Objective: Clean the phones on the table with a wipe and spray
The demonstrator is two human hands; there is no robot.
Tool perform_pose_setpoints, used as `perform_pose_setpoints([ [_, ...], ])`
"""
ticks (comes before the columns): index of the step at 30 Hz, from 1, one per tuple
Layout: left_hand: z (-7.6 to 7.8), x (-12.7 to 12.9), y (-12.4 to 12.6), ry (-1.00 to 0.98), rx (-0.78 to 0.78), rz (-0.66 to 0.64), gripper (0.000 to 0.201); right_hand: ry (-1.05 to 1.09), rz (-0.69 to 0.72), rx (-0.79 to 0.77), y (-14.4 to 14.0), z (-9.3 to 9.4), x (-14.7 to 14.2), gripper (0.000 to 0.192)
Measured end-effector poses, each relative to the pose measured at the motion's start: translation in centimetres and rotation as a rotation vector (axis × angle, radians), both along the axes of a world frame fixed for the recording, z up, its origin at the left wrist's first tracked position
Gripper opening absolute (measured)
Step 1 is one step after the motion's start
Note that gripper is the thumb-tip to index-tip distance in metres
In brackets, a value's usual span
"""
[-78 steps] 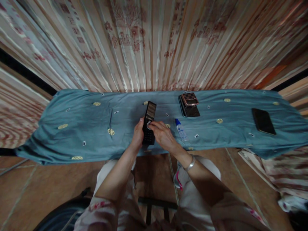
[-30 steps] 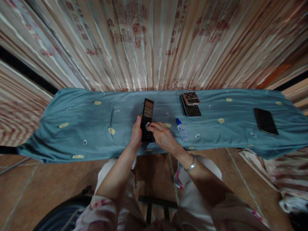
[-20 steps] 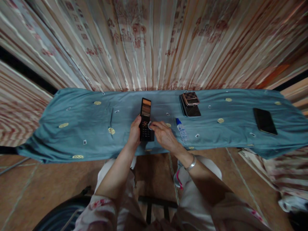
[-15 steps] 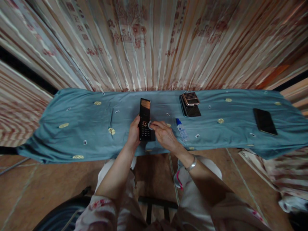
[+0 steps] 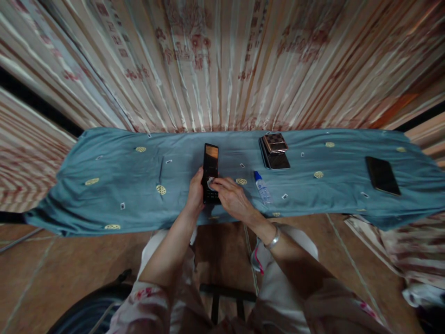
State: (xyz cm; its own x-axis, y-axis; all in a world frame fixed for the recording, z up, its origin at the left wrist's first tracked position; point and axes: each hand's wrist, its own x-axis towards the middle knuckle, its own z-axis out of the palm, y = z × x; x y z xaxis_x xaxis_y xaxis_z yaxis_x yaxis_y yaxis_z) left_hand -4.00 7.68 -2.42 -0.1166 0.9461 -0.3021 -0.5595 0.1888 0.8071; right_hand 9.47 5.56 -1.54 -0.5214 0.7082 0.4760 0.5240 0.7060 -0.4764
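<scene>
Right hand (image 5: pixel 232 198) shifted onto phone (image 5: pixel 210 171), perhaps wiping

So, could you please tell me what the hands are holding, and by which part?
The left hand grips the black phone by its lower left edge; the right hand presses a small white wipe onto its keypad.

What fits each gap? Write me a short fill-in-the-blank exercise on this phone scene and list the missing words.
1. The left hand grips the ____ edge of the black keypad phone.
2. The right hand presses a small white wipe onto the phone's ____.
3. The small bottle lying on the blue cloth has a ____ cap.
4. The lone dark smartphone lies at the ____ end of the cloth.

Missing words: left; keypad; blue; right
</scene>
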Motion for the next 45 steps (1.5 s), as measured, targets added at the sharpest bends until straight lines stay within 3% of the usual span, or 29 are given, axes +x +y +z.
perform_pose_setpoints([
  [4, 0.8, -0.4, 0.1, -0.034, 0.057, 0.027, 0.027, 0.022, -0.044, -0.040, 0.4, -0.7, 0.6, 0.042],
  [10, 1.7, -0.4, 0.2, -0.213, -0.169, -0.042, 0.043, 0.266, -0.135, -0.191, 1.2, -1.5, 0.6, 0.035],
  [13, 1.8, -0.7, 0.4, -0.275, -0.206, -0.042, 0.048, 0.301, -0.122, -0.217, 1.0, -1.5, 0.2, 0.033],
  [20, 2.6, -1.8, 0.8, -0.350, -0.212, 0.082, 0.050, 0.253, -0.012, -0.149, -0.7, -0.7, -0.4, 0.032],
  [29, 2.6, -1.2, 0.8, -0.267, -0.289, 0.202, 0.050, 0.063, -0.029, 0.006, -1.5, -0.4, -0.5, 0.027],
  [34, 2.0, -0.7, 0.6, -0.200, -0.213, 0.179, 0.053, 0.063, 0.010, 0.006, -2.0, 0.3, -1.2, 0.027],
  [40, 2.4, 0.2, -0.3, -0.160, -0.060, 0.120, 0.055, 0.188, 0.043, -0.170, -1.4, 1.1, -1.5, 0.024],
  [45, 2.6, 1.8, -1.4, -0.143, -0.024, 0.052, 0.050, 0.181, -0.016, -0.178, -0.2, 0.8, -1.0, 0.022],
])
